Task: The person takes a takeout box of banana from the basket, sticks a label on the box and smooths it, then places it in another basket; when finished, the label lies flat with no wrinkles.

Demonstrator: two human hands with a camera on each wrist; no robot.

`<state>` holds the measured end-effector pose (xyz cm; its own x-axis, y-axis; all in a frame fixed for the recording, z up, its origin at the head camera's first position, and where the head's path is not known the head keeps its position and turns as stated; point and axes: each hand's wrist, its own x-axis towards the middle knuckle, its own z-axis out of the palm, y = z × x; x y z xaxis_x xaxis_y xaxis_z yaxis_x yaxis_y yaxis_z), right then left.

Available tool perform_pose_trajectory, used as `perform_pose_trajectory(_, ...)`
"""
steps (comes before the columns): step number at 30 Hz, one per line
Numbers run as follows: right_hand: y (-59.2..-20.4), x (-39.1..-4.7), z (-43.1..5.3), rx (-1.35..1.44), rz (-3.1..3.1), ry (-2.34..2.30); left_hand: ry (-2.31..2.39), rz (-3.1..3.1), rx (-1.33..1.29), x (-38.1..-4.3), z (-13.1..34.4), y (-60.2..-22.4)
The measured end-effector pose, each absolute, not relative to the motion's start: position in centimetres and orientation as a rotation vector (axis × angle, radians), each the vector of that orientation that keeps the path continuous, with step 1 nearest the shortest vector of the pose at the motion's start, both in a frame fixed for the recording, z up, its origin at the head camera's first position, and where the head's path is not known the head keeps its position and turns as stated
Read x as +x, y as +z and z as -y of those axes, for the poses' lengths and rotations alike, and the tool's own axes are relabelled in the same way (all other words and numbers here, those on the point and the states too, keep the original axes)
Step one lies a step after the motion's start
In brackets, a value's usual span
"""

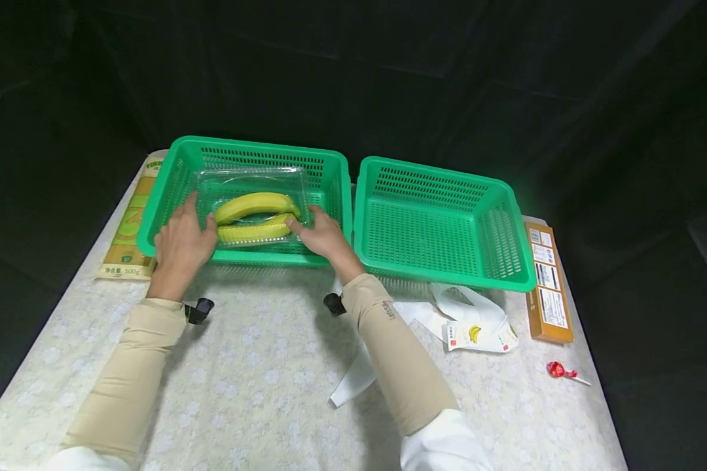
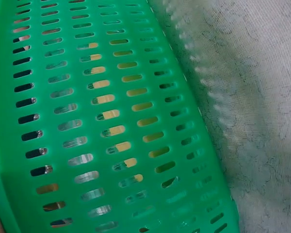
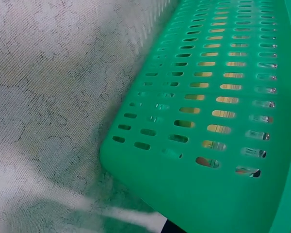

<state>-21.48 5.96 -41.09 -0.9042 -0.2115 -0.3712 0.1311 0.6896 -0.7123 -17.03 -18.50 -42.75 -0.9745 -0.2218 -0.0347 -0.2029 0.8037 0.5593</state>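
A clear plastic container (image 1: 253, 174) with two bananas in it, an upper banana (image 1: 256, 203) and a lower banana (image 1: 253, 231), is inside the left green basket (image 1: 271, 149). My left hand (image 1: 182, 239) grips the container's left end, thumb on the near side by the bananas. At the opposite end my right hand (image 1: 323, 235) holds it, thumb over the near edge. Both wrist views look at the outside of the green basket wall (image 2: 106, 121), where yellow shows through the slots; the fingers are mostly hidden there.
A second green basket (image 1: 421, 239) stands at the right. A yellow-brown 500 g bag (image 1: 124, 239) lies left of the baskets. Beyond the right basket are an orange-brown box (image 1: 549, 288) and a red lollipop (image 1: 556, 369). A white banana-printed wrapper (image 1: 477, 333) lies in front.
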Motion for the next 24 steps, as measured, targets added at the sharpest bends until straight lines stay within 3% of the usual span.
perform_pose_trajectory(13,-40.7,-21.0,-5.8,-0.038,-2.601,-1.086,-0.961,2.93,0.412,-17.2,18.2,-42.3)
perform_pose_trajectory(24,-39.5,-18.2,-8.0,-0.108,-2.625,-1.264,-1.035,2.76,0.366,-15.2,17.6,-41.9)
